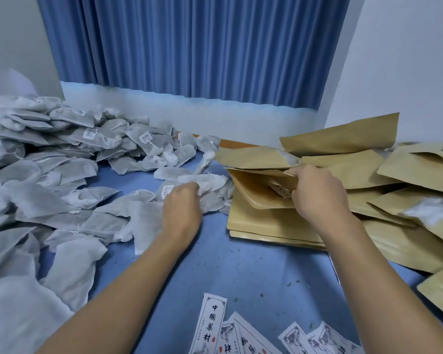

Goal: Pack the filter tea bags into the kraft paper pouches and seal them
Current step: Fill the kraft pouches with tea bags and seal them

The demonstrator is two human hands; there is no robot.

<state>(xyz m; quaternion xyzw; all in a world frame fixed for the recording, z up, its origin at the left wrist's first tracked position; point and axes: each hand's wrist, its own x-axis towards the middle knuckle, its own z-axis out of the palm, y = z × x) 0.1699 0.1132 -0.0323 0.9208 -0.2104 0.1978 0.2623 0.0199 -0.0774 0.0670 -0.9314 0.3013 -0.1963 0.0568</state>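
A large heap of grey-white filter tea bags [49,159] covers the left half of the blue table [230,272]. My left hand [182,210] grips a bunch of tea bags [205,183] at the heap's right edge. My right hand [317,195] pinches the mouth of a kraft paper pouch [261,190] and holds it open toward the left; something pale shows inside. That pouch lies on a flat stack of empty pouches [271,226].
Kraft pouches [407,175] lie piled at the right, some showing white windows. Printed paper labels [210,325] with black characters lie at the near edge. A blue curtain [197,47] and white walls stand behind. Small tea crumbs dot the table.
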